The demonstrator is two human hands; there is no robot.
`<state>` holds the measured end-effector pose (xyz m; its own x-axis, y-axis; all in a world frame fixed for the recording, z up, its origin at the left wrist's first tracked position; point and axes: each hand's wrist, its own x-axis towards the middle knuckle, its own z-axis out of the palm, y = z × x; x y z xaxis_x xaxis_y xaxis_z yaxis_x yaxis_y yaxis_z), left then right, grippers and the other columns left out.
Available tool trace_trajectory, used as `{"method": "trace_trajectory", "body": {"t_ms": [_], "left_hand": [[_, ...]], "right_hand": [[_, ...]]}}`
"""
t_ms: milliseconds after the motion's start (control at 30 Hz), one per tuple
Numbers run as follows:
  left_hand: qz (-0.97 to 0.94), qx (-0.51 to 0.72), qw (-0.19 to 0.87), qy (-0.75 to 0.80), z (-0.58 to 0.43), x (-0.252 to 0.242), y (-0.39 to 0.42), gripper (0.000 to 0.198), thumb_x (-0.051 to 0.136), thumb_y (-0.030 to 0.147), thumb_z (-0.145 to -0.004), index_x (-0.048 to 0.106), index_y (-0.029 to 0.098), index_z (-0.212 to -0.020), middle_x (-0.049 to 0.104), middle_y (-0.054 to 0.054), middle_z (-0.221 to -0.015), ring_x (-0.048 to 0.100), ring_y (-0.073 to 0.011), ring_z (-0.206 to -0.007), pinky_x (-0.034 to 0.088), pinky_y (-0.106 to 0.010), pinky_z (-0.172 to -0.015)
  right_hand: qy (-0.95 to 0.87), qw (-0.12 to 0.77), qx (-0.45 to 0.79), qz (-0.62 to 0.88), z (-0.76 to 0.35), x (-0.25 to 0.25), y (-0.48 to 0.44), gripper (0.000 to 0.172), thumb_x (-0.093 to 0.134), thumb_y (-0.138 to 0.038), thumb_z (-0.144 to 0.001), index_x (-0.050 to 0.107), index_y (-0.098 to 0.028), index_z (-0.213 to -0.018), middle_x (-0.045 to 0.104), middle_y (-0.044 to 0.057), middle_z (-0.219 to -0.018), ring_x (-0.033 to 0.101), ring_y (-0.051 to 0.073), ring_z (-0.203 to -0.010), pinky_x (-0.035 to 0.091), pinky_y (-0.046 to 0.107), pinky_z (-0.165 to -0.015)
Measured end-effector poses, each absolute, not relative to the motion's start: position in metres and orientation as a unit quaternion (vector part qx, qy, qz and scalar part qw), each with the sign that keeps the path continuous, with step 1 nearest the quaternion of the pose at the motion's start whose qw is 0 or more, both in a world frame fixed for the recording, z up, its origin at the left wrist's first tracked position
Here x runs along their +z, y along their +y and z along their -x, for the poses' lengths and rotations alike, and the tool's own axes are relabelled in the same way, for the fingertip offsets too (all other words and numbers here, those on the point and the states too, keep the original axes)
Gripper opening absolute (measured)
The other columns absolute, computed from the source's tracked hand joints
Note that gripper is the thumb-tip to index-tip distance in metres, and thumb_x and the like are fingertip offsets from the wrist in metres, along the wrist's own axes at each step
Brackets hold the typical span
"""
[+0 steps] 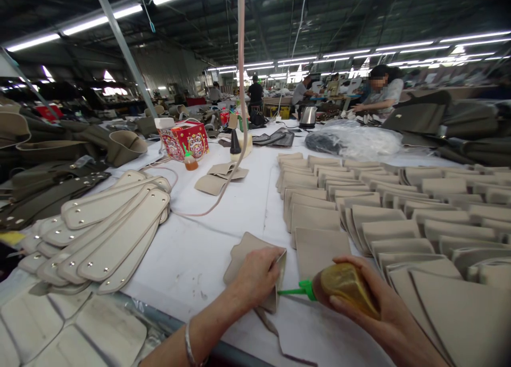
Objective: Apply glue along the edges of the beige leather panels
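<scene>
The table is packed here: folds ranked right, strips fanned left, box set beyond!

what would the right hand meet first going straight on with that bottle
Probably the beige piece in the left hand: the green nozzle points at its edge, though depth is unclear.

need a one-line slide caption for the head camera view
The left hand holds a beige piece while the right hand points a green-nozzled bottle at its edge.
</scene>
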<state>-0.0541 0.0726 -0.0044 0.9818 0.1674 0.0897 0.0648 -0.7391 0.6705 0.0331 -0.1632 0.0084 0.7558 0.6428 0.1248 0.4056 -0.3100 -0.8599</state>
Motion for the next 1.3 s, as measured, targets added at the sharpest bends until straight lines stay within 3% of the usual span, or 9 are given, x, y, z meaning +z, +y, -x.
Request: {"method": "trace_trajectory", "body": {"t_ms": [367, 733, 1000, 1200, 1300], "left_hand": [[-0.925, 0.083, 0.366, 0.06, 0.057, -0.01, 0.071, 0.041, 0.045, 0.005, -0.082, 0.065, 0.019, -0.115, 0.068, -0.005, -0.114, 0.062, -0.0221, -0.106, 0.046, -0.033, -0.096], [-0.922, 0.095, 0.372, 0.052, 0.058, -0.012, 0.072, 0.039, 0.044, 0.007, -0.085, 0.064, 0.018, -0.116, 0.066, -0.005, -0.118, 0.061, -0.0213, -0.108, 0.045, -0.032, -0.099], [-0.921, 0.082, 0.377, 0.048, 0.059, -0.012, 0.073, 0.041, 0.043, 0.007, -0.086, 0.063, 0.018, -0.121, 0.065, -0.005, -0.12, 0.06, -0.0199, -0.11, 0.044, -0.03, -0.1], [-0.925, 0.072, 0.369, 0.05, 0.058, -0.012, 0.074, 0.04, 0.043, 0.008, -0.087, 0.063, 0.017, -0.12, 0.065, -0.005, -0.12, 0.059, -0.0204, -0.111, 0.043, -0.03, -0.101], [-0.924, 0.072, 0.372, 0.045, 0.057, -0.012, 0.074, 0.042, 0.042, 0.007, -0.087, 0.062, 0.016, -0.123, 0.065, -0.006, -0.121, 0.059, -0.0198, -0.111, 0.043, -0.029, -0.101]], "right_hand": [[-0.309, 0.5, 0.188, 0.787, -0.029, 0.005, -0.167, 0.056, 0.067, -0.055, -0.085, 0.043, -0.026, -0.125, 0.059, 0.003, -0.115, 0.06, 0.025, -0.101, 0.05, 0.029, -0.085], [-0.259, 0.55, 0.168, 0.776, -0.013, 0.013, -0.16, 0.052, 0.069, -0.051, -0.079, 0.05, -0.026, -0.12, 0.059, 0.001, -0.114, 0.059, 0.025, -0.101, 0.045, 0.031, -0.09], [-0.295, 0.498, 0.083, 0.811, -0.033, -0.001, -0.165, 0.053, 0.068, -0.051, -0.084, 0.046, -0.026, -0.125, 0.059, 0.004, -0.113, 0.061, 0.026, -0.097, 0.049, 0.032, -0.085], [-0.31, 0.521, 0.19, 0.772, -0.026, 0.006, -0.164, 0.053, 0.069, -0.05, -0.083, 0.048, -0.025, -0.124, 0.059, 0.005, -0.118, 0.06, 0.028, -0.103, 0.05, 0.031, -0.085], [-0.303, 0.523, 0.161, 0.781, -0.031, 0.007, -0.16, 0.053, 0.068, -0.052, -0.084, 0.046, -0.025, -0.124, 0.059, 0.004, -0.113, 0.06, 0.027, -0.1, 0.049, 0.032, -0.084]]}}
